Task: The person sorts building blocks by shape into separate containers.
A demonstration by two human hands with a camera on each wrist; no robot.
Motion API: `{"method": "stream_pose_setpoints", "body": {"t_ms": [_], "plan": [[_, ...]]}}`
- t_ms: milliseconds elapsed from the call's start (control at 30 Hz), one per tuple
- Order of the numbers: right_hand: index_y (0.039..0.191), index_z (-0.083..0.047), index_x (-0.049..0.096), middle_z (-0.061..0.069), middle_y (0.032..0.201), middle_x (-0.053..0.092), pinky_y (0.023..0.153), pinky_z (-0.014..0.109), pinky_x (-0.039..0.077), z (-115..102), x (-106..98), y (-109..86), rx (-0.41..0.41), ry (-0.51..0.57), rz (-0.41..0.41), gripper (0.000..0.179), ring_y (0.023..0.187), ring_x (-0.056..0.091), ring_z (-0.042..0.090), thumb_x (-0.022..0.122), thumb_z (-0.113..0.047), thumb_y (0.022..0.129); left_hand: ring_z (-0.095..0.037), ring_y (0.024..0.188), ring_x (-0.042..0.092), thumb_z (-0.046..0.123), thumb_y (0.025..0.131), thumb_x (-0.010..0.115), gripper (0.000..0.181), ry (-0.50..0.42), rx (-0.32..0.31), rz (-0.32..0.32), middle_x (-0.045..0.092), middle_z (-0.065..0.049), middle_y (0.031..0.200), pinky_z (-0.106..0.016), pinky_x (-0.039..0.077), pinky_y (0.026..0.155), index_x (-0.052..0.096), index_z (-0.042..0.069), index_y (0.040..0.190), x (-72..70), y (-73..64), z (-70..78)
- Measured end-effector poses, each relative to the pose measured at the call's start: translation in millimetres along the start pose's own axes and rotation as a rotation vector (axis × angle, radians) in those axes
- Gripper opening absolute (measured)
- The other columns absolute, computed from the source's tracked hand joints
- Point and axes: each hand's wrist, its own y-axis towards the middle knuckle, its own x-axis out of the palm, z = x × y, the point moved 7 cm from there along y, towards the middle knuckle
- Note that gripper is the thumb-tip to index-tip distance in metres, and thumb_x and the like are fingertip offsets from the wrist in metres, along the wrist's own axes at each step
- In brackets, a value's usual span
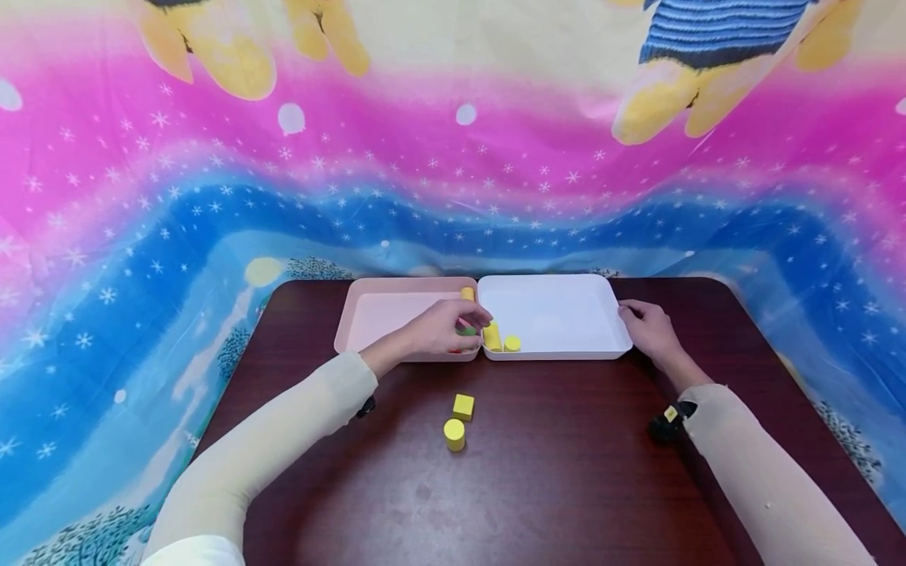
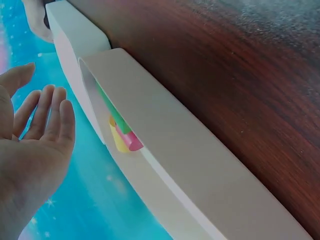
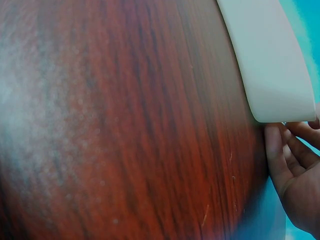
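Note:
My left hand hovers over the right end of the pink tray. Its fingers are loosely bent, and the left wrist view shows the palm with nothing in it. Below the hand, inside that tray, lie a green block, a pink block and a yellow block, partly hidden by the wall. My right hand holds the right end of the white tray, fingertips against its outer wall. A yellow cylinder and a shorter yellow cylinder are in the white tray's near-left corner.
The trays stand side by side along the back of the dark wooden table. In front of them are a yellow cube and an upright yellow cylinder. A printed cloth hangs behind the table.

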Motion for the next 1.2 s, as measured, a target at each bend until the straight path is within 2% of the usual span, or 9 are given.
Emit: {"method": "stream_pose_setpoints", "body": {"t_ms": [167,400,633,733,900,1200], "plan": [[0.16,0.003,0.042,0.03,0.16,0.042,0.111,0.063,0.045,0,-1,-0.1,-0.004,0.002,0.0,0.064,0.141,0.047,0.047,0.034,-0.042,0.115,-0.024,0.115,0.069,0.016,0.097,0.079,0.042,0.025,0.024,-0.049,0.072,-0.012,0.126,-0.039,0.058,0.101,0.068,0.002,0.135,8.8,-7.6,3.9],[0.16,0.003,0.041,0.031,0.16,0.041,0.111,0.063,0.045,-1,0,-0.1,-0.007,0.003,-0.003,0.065,0.142,0.046,0.047,0.034,-0.043,0.115,-0.03,0.114,0.069,0.016,0.094,0.083,0.042,0.043,0.056,-0.106,0.071,-0.016,0.125,-0.043,0.058,0.101,0.069,0.0,0.131,16.7,-22.7,10.5],[0.159,0.003,0.043,0.031,0.16,0.042,0.111,0.063,0.044,0,-2,0.7,0.0,-0.01,0.007,0.063,0.142,0.046,0.047,0.034,-0.041,0.115,-0.029,0.114,0.069,0.013,0.094,0.083,0.041,0.039,0.068,-0.134,0.071,-0.017,0.124,-0.043,0.058,0.101,0.07,-0.001,0.129,15.1,-29.4,16.8],[0.158,0.004,0.044,0.031,0.159,0.043,0.111,0.062,0.044,0,-1,1.6,-0.005,-0.011,0.009,0.063,0.141,0.047,0.047,0.035,-0.041,0.115,-0.029,0.112,0.07,0.012,0.093,0.083,0.039,0.036,0.084,-0.141,0.071,-0.017,0.122,-0.043,0.058,0.101,0.07,-0.001,0.127,16.8,-32.4,16.4],[0.158,0.004,0.044,0.031,0.159,0.043,0.111,0.063,0.044,1,-1,2.2,-0.004,-0.009,0.012,0.063,0.141,0.047,0.047,0.034,-0.041,0.115,-0.033,0.115,0.069,0.012,0.094,0.082,0.039,0.014,0.068,-0.159,0.072,-0.018,0.124,-0.044,0.056,0.103,0.07,0.0,0.129,22.4,-36.9,13.3],[0.158,0.004,0.044,0.031,0.159,0.043,0.111,0.063,0.044,3,-1,3.4,-0.008,-0.008,0.012,0.064,0.142,0.046,0.047,0.035,-0.042,0.115,-0.022,0.113,0.068,0.018,0.093,0.084,0.042,0.092,0.025,-0.191,0.073,-0.009,0.126,-0.028,0.056,0.099,0.072,0.004,0.131,28.1,-42.1,6.3]]}}
